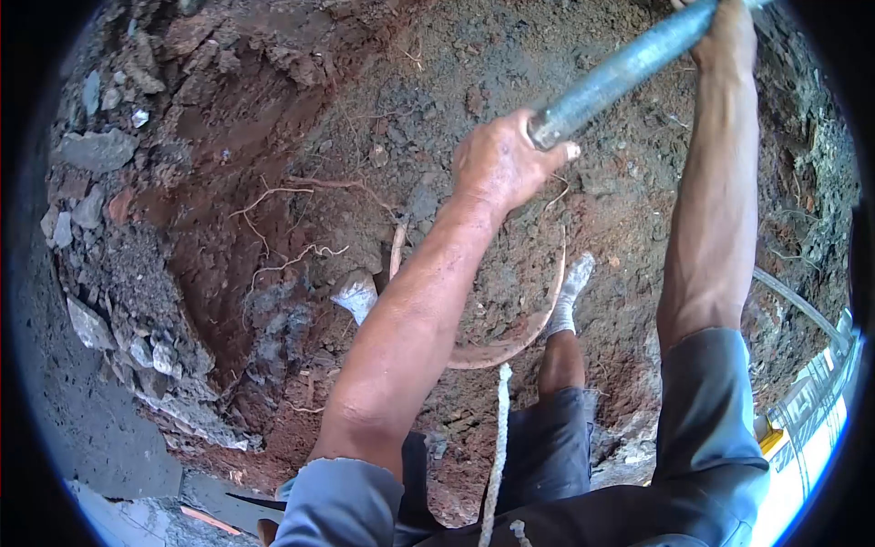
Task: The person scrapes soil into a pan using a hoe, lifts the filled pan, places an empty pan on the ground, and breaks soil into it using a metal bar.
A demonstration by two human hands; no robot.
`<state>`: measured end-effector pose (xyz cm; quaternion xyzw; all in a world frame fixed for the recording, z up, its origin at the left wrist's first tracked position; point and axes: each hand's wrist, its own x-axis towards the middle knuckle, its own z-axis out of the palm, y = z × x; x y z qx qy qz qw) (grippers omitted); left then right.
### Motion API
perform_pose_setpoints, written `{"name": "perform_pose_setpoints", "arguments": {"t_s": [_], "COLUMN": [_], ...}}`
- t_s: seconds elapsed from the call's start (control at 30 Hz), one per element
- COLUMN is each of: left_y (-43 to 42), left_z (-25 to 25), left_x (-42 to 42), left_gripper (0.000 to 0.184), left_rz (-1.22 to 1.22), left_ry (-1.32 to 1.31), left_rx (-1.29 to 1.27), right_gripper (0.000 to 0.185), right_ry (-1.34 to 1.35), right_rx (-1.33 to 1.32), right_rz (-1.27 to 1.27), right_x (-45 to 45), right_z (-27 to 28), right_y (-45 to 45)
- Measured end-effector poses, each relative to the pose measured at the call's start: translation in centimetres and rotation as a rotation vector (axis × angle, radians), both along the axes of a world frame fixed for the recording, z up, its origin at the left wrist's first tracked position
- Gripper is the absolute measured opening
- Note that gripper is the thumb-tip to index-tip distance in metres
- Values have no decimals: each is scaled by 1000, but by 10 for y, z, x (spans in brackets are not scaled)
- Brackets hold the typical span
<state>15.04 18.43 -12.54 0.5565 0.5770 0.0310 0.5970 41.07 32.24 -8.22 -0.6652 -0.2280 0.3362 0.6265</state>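
A grey-blue metal pipe (629, 77) slants across the upper right, above the dug soil. My left hand (501, 162) is closed around its lower end, with the thumb pointing right and the other fingers mostly hidden. Farther up, at the top edge of the view, my right hand (726, 44) grips the same pipe. The pipe's far end runs out of view, so I cannot tell what it is fixed to. Beneath my arms, a thick curved root (519, 342) crosses the ground between my feet.
Reddish-brown soil (437, 82) forms the pit floor. Thin roots (296, 262) stick out at left, beside a bank with loose stones (100, 150). A white rope (498, 447) hangs at my waist. My sock-covered feet (574, 278) stand in the dirt. A grey hose (797, 301) lies at right.
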Motion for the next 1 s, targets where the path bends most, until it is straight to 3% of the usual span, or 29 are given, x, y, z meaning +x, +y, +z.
{"name": "perform_pose_setpoints", "arguments": {"t_s": [0.03,0.1,0.13,0.17,0.2,0.23,0.27,0.33,0.43,0.53,0.6,0.77,1.0], "left_y": [4,-35,-84,-151,-138,-121,-134,-153,-147,-162,-168,-165,-196], "left_z": [-2,-8,2,-30,3,27,33,57,84,97,104,122,199], "left_x": [-20,-88,-124,-173,-170,-149,-139,-130,-156,-156,-146,-148,-188], "left_gripper": [51,50,43,40,39,39,44,52,63,63,59,58,45], "left_rz": [-64,64,124,127,96,96,29,128,25,-126,-107,-125,-94], "left_ry": [109,321,414,323,449,534,525,490,525,634,637,622,522], "left_rx": [-45,-380,-377,-111,-307,-491,-382,-504,-436,-445,-524,-427,-487], "right_gripper": [14,13,12,11,11,12,13,14,11,10,9,12,9], "right_ry": [45,204,331,441,513,544,574,654,709,796,801,924,945], "right_rx": [-134,-513,-644,-706,-748,-775,-810,-901,-934,-900,-901,-836,-696], "right_rz": [24,118,136,115,100,133,134,192,237,223,231,176,54], "right_x": [-39,-147,-196,-221,-232,-228,-217,-224,-250,-248,-244,-236,-231], "right_z": [-40,-128,-160,-169,-172,-169,-165,-161,-155,-158,-156,-155,-30], "right_y": [-6,-57,-86,-105,-116,-107,-106,-131,-148,-166,-180,-191,-240]}}
